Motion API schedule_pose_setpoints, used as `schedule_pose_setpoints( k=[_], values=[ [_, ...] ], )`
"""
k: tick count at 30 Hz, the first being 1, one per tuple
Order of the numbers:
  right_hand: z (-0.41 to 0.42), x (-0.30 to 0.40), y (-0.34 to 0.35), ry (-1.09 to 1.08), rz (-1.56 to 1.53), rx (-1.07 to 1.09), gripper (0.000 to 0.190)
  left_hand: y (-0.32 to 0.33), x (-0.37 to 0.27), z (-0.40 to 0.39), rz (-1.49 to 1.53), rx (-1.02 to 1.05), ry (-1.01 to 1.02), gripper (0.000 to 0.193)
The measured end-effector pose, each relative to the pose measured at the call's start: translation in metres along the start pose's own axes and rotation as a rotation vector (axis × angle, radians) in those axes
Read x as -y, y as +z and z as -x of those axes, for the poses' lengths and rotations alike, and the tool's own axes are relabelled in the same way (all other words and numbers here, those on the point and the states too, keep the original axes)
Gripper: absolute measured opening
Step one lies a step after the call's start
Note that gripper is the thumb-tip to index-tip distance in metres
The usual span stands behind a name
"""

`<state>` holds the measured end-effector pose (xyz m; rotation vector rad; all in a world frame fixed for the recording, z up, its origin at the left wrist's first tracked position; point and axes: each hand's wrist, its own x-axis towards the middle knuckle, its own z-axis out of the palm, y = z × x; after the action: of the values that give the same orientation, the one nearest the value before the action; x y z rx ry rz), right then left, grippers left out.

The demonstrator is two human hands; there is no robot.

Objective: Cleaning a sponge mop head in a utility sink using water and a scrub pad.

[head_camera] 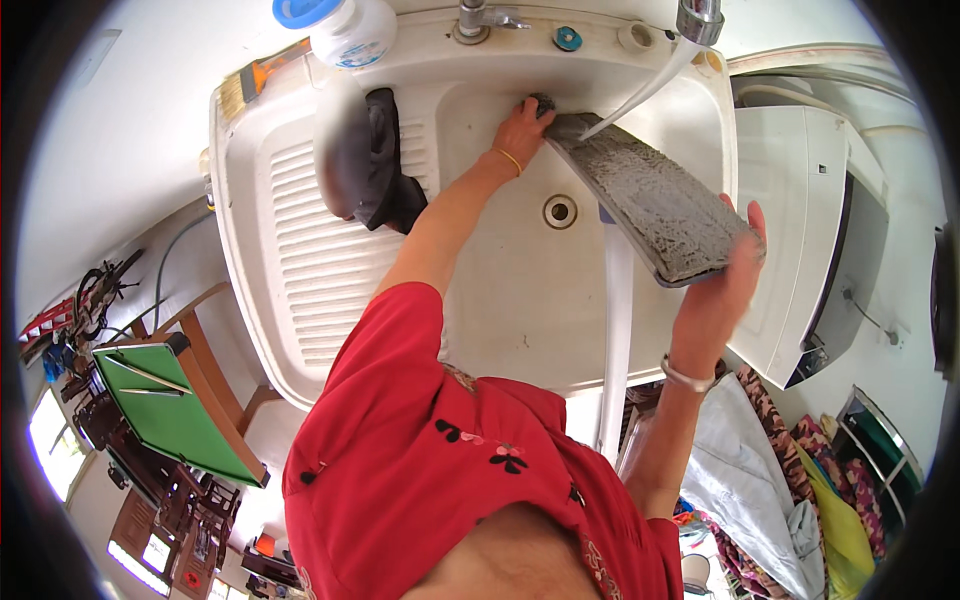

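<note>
Over the basin of a white laundry sink (517, 300), a flat mop head (645, 187) with a grey fibre pad faces up, tilted. A white mop pole (618, 337) shows beneath it, running down toward my body. Water from the tap (700, 22) streams onto the pad's upper end. My left hand (521, 131) grips a dark, rough scrubber (541, 105) beside that end. My right hand (724, 277) holds the lower right end of the mop head, with some fingers behind it; it is slightly blurred. The drain (559, 212) is visible below the mop head.
Dark cloth (386, 165) lies on the ribbed washboard at left. On the rim are a brush (255, 79), a white bottle (352, 34), a second tap (472, 22) and a blue-green round item (568, 38). A white appliance (787, 225) stands at right; a small pool table (172, 397) is at lower left.
</note>
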<state>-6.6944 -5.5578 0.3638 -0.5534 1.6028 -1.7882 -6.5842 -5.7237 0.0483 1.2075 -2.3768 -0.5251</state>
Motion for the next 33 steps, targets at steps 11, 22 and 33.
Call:
schedule_pose_setpoints(
  k=[11, 22, 33],
  values=[
    [0.0, -0.011, 0.009, -0.032, -0.143, -0.122, 0.044, -0.076, 0.003, -0.036, 0.229, 0.281, -0.132, 0.033],
    [-0.005, -0.015, 0.002, -0.057, -0.156, -0.125, 0.047, -0.156, -0.146, 0.003, 0.666, 0.166, 0.209, 0.026],
    [-0.005, -0.013, 0.002, -0.039, -0.156, -0.124, 0.045, -0.085, -0.059, -0.043, 0.208, 0.006, 0.077, 0.027]
  ],
)
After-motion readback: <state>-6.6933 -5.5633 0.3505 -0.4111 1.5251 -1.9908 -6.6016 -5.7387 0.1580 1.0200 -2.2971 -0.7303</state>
